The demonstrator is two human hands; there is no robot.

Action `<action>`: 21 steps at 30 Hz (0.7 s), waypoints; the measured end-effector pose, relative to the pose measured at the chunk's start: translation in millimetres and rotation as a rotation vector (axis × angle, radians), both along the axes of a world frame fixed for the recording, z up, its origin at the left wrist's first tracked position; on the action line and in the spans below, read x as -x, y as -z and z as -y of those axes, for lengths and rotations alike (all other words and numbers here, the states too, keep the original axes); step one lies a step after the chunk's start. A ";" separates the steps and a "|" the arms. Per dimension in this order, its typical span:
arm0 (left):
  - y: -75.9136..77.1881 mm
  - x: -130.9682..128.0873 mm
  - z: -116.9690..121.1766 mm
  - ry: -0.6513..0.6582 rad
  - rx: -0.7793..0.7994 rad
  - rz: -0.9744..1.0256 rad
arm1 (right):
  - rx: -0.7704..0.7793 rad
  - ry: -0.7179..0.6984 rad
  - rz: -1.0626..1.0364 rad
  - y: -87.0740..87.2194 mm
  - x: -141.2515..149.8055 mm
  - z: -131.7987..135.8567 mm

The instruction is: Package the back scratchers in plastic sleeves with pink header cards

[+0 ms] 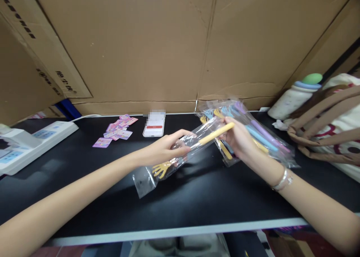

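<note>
Clear bag is pinched by L hand above black table; yellow scratcher, half inside w/ claw end low, is gripped at handle by R hand.

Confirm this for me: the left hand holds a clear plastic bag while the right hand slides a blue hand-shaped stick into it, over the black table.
Not quite. In the head view the stick that the right hand slides into the clear plastic bag is yellow, not blue. The rest stands: the left hand holds the bag, over the black table. Blue sticks lie only in the pile of bagged sticks behind the right hand.
</note>
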State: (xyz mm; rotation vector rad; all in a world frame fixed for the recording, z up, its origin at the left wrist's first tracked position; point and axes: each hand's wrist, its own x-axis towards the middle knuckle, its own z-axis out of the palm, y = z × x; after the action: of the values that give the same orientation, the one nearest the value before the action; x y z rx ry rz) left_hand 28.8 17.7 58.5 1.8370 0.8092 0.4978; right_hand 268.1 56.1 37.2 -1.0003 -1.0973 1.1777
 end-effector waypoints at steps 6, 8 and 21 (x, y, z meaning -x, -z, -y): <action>11.9 9.7 2.9 -0.014 0.387 0.059 | 0.145 -0.113 0.006 21.0 3.2 -3.8; 16.9 12.2 2.2 -0.040 0.425 0.076 | 0.176 -0.144 0.013 19.1 3.7 -2.3; 33.5 12.0 -7.5 0.064 0.451 0.083 | 0.181 -0.225 0.137 14.4 9.2 2.2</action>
State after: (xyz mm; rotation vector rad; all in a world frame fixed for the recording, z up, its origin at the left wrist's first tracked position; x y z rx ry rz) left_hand 16.7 25.2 25.0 1.4113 0.7346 0.3163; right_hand 258.9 53.9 22.8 -1.1318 -1.2529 1.4260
